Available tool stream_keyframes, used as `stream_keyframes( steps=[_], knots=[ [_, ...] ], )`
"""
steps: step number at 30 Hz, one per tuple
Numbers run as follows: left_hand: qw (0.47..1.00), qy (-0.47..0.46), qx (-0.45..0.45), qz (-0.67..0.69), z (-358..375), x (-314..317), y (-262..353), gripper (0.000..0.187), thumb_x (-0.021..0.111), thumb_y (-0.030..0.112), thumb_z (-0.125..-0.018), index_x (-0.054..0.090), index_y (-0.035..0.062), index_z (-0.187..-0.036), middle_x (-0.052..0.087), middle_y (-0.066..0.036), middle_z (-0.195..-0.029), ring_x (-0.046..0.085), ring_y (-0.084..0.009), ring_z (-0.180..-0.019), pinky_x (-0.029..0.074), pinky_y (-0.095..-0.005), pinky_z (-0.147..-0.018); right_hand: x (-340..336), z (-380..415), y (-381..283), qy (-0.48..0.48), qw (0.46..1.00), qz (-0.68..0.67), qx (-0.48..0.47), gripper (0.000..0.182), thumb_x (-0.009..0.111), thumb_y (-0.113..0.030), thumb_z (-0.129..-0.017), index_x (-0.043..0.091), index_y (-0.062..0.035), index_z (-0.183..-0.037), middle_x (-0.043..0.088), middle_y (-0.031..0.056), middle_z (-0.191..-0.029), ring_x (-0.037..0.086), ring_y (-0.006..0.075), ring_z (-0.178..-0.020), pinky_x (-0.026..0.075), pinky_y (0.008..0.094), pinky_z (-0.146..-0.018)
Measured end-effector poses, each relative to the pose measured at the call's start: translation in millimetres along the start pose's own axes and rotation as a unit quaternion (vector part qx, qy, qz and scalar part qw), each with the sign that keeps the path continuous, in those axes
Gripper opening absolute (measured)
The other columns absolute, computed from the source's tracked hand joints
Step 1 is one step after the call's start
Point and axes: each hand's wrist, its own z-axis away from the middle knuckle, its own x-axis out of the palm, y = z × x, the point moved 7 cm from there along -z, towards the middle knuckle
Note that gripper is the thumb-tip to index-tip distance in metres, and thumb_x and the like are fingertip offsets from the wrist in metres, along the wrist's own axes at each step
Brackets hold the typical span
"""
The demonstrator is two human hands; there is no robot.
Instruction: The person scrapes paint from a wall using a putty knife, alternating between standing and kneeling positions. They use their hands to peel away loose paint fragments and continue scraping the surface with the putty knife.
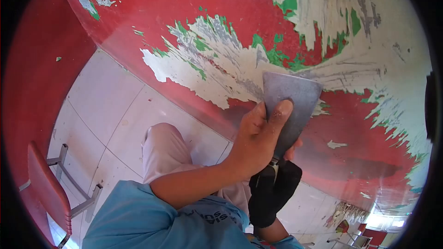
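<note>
A wide-bladed metal scraper is held up with its broad edge against the wall, at a patch where red paint has been stripped to a pale layer. My bare left hand grips the blade, thumb flat on its near face and fingers curled behind. Below it, my right hand, in a black glove, is closed around the handle, which is mostly hidden. Jagged green and grey traces edge the bare patch beside the blade.
Red paint still covers parts of the wall. A red chair with metal legs stands on the white tiled floor at left. Paint scraps lie on the floor at lower right. My bent knee is close to the wall.
</note>
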Motion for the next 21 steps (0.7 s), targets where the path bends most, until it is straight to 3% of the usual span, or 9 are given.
stream_keyframes(
  steps=[4, 6, 7, 9, 12, 16, 17, 19, 21],
  knots=[
    [0.997, 0.023, 0.030, -0.071, -2.4, -5.0, 15.7, 0.036, 0.045, 0.042, -0.093, 0.045, 0.0067, -0.100, 0.059, -0.012, -0.062, 0.053, -0.0151, -0.043, 0.043, -0.0263, -0.042, 13.2, -4.1, -7.9, -0.046, 0.999, 0.016, 0.024, 0.022, 0.065, -0.010, -0.076, 0.051, 0.0003, -0.090, 0.052, 0.0118, -0.082, 0.050, 0.0262, -0.080, 0.041, 0.0352, -0.073],
    [0.998, 0.025, 0.010, -0.055, -1.0, -6.8, 10.0, 0.039, 0.045, 0.044, -0.092, 0.046, 0.0055, -0.099, 0.058, -0.011, -0.061, 0.053, -0.0148, -0.043, 0.043, -0.0261, -0.041, 7.7, -1.0, -19.5, 0.013, 0.995, 0.055, -0.084, 0.023, 0.066, -0.010, -0.076, 0.052, 0.0003, -0.090, 0.052, 0.0118, -0.083, 0.050, 0.0261, -0.081, 0.041, 0.0357, -0.074],
    [0.998, 0.024, 0.019, -0.056, -3.8, -7.0, 13.7, 0.039, 0.045, 0.044, -0.092, 0.046, 0.0055, -0.099, 0.058, -0.011, -0.061, 0.053, -0.0148, -0.043, 0.043, -0.0261, -0.041, 10.2, -4.9, -21.6, 0.010, 0.995, 0.051, -0.091, 0.023, 0.066, -0.010, -0.076, 0.052, 0.0003, -0.090, 0.052, 0.0118, -0.083, 0.050, 0.0261, -0.081, 0.041, 0.0357, -0.074],
    [0.998, 0.008, 0.037, -0.045, -6.4, -7.2, 15.6, 0.040, 0.045, 0.045, -0.092, 0.046, 0.0051, -0.097, 0.058, -0.011, -0.060, 0.053, -0.0147, -0.042, 0.043, -0.0260, -0.041, 11.5, -5.1, -11.3, -0.022, 0.998, 0.050, -0.036, 0.022, 0.066, -0.009, -0.076, 0.052, 0.0003, -0.090, 0.052, 0.0115, -0.086, 0.051, 0.0257, -0.082, 0.041, 0.0354, -0.075],
    [0.997, 0.034, 0.034, -0.068, -4.2, -9.6, 18.5, 0.040, 0.044, 0.045, -0.092, 0.047, 0.0053, -0.096, 0.057, -0.010, -0.060, 0.052, -0.0147, -0.042, 0.043, -0.0264, -0.041, 11.4, -1.4, -9.3, -0.029, 0.998, 0.056, -0.032, 0.024, 0.066, -0.009, -0.076, 0.053, 0.0003, -0.094, 0.052, 0.0112, -0.089, 0.051, 0.0250, -0.083, 0.041, 0.0350, -0.076],
    [0.997, 0.025, 0.049, -0.049, -5.2, -13.6, 18.3, 0.039, 0.043, 0.044, -0.093, 0.047, 0.0057, -0.094, 0.057, -0.010, -0.059, 0.051, -0.0143, -0.041, 0.041, -0.0255, -0.039, 16.7, -2.9, -23.9, -0.035, 0.987, 0.100, -0.123, 0.025, 0.066, -0.009, -0.077, 0.054, 0.0001, -0.097, 0.052, 0.0112, -0.092, 0.052, 0.0243, -0.085, 0.042, 0.0346, -0.076],
    [0.996, 0.026, 0.060, -0.056, -7.3, -15.7, 22.0, 0.038, 0.043, 0.044, -0.093, 0.047, 0.0060, -0.094, 0.057, -0.010, -0.059, 0.051, -0.0143, -0.041, 0.041, -0.0253, -0.039, 19.9, -2.7, -23.4, -0.034, 0.987, 0.102, -0.117, 0.025, 0.066, -0.009, -0.077, 0.054, 0.0001, -0.097, 0.052, 0.0112, -0.092, 0.052, 0.0243, -0.085, 0.042, 0.0346, -0.076],
    [0.996, 0.016, 0.073, -0.047, -10.3, -19.5, 25.8, 0.038, 0.044, 0.044, -0.093, 0.047, 0.0063, -0.094, 0.057, -0.010, -0.060, 0.051, -0.0147, -0.040, 0.041, -0.0251, -0.039, 33.6, -11.3, -15.4, -0.056, 0.998, -0.025, -0.010, 0.024, 0.065, -0.010, -0.078, 0.054, 0.0000, -0.098, 0.051, 0.0115, -0.093, 0.052, 0.0239, -0.085, 0.042, 0.0350, -0.076],
    [0.997, 0.020, 0.060, -0.048, -5.6, -20.0, 25.9, 0.038, 0.043, 0.044, -0.093, 0.048, 0.0067, -0.093, 0.057, -0.009, -0.060, 0.051, -0.0145, -0.040, 0.041, -0.0248, -0.039, 32.5, -6.5, -20.6, -0.059, 0.997, 0.004, -0.058, 0.024, 0.063, -0.011, -0.080, 0.054, -0.0001, -0.099, 0.051, 0.0119, -0.093, 0.052, 0.0247, -0.085, 0.042, 0.0350, -0.076]
  ],
)
